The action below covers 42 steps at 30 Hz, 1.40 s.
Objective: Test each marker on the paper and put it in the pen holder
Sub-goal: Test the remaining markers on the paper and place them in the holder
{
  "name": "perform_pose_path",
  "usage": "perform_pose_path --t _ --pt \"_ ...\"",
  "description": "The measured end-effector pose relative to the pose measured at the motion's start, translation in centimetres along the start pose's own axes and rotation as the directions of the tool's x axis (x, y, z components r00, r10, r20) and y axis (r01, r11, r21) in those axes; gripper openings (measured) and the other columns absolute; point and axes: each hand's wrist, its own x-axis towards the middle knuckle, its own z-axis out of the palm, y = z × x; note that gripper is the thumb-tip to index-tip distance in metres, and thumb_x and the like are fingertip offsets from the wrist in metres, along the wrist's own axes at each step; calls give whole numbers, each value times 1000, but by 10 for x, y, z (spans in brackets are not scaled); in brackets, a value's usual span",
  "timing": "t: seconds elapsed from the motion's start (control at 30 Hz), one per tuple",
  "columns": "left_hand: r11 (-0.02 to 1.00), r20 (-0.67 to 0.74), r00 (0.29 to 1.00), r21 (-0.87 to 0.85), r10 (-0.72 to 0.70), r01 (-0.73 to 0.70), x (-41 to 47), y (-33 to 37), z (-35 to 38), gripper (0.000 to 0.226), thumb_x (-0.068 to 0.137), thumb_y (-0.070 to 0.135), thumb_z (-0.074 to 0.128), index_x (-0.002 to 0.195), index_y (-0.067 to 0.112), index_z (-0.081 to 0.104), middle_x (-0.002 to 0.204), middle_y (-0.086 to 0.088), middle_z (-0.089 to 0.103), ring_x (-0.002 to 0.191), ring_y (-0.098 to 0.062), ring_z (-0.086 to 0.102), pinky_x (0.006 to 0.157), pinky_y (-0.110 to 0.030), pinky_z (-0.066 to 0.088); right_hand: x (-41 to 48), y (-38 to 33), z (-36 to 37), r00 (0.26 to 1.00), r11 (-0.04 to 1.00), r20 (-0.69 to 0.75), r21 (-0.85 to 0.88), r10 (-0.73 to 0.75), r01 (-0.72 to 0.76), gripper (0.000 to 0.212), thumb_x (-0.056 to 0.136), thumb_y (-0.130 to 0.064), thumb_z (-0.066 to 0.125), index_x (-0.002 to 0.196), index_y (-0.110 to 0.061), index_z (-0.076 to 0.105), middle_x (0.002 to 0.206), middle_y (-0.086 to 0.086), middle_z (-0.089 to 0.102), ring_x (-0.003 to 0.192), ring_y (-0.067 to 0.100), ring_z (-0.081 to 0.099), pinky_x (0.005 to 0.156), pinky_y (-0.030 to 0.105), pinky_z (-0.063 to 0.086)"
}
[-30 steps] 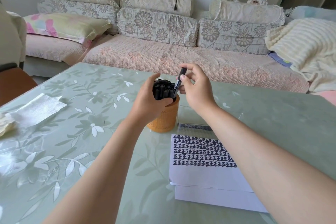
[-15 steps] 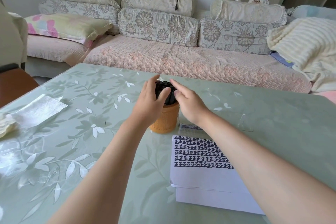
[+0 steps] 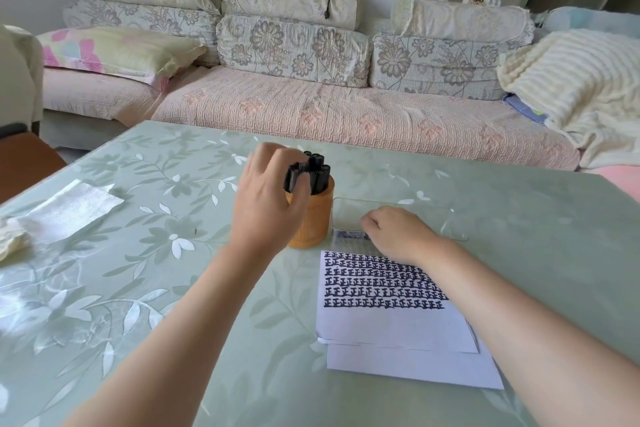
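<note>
**Fig.** My left hand (image 3: pixel 268 199) curls around the markers (image 3: pixel 317 172) bunched in the pen holder (image 3: pixel 311 222), in the middle of the table (image 3: pixel 138 288), presumably to steady them. My right hand (image 3: pixel 398 236), fingers curled, rests at the clear tray (image 3: pixel 381 199) beyond the paper (image 3: pixel 391 322); whether it holds anything I cannot tell.

A white tissue (image 3: pixel 74 208) lies on the floral table (image 3: pixel 519 218) before a sofa (image 3: pixel 346 121).

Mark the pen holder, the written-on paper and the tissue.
pen holder (image 3: pixel 315 222), head view, orange side wall.
paper (image 3: pixel 398 326), head view, blank area below the marks.
tissue (image 3: pixel 77 208), head view, its flat middle.
</note>
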Motion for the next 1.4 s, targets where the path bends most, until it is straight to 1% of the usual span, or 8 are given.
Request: perform_pose_path --t 0.07,0.3,0.5,0.77,0.9,1.1,1.23,1.4 --pt "997 110 991 -31 72 -69 -18 7 -1 13 89 18 53 99 15 61 97 5 54 86 -17 55 69 -29 44 -2 -1 -2 1000 1000 24 -5 -1 1 49 101 -45 25 69 -19 52 83 0 62 87 25 58 81 40 46" --pt "986 504 858 74 94 -152 -82 -11 23 18 91 28 47 101 25 61 97 9 58 89 -15 55 66 -31 48 -4 -9 -3 995 999 100 -41 10 -6 62 101 -53 16 117 -16 63 128 15 60 114 30 55 97 43 44" --pt "972 539 842 193 11 -136 -97 -21 33 19 90 23 52 106 25 62 100 7 56 92 -19 52 75 -33 47 -1 -3 -1 993 998 115 -57 20 -13 69 99 -60 16 107 -11 64 119 15 63 108 30 57 89 41 44" --pt "976 571 820 193 -26 -103 -95 -21 34 22 92 24 48 110 25 62 107 7 56 98 -19 48 84 -34 45 -4 -3 -3 994 991 -43 -91 -103 99 36 103 -40 27 96 -16 53 102 4 59 105 29 55 82 38 40" --pt "981 581 813 176 -36 -83 -92 -18 31 22 92 22 50 109 23 63 107 6 57 101 -20 50 84 -35 46 -19 -7 -9 939 963 -218 -109 -266 248 25 98 -22 37 116 -16 53 118 2 60 111 25 53 88 38 43" --pt "991 462 877 48 -136 128 -81 -9 21 26 89 11 53 114 19 57 107 5 58 98 -15 58 76 -33 51 -58 -9 8 908 934 -220 -56 -356 353 25 98 -23 46 115 -19 64 105 -3 56 94 19 56 73 31 40" --pt "998 484 875 -64 22 11 -79 5 15 29 88 12 57 116 18 56 104 7 57 98 -11 56 79 -27 49 -75 -4 18 944 952 -158 52 -289 301 24 98 -23 50 116 -18 65 102 -3 54 92 22 57 80 37 46" --pt "990 550 823 -73 143 -124 -82 19 21 19 88 19 63 107 23 62 89 15 50 87 -10 49 69 -27 45 -88 -2 19 960 924 -195 286 -201 252 20 95 -23 59 113 -26 66 95 -8 56 83 11 53 73 22 41"
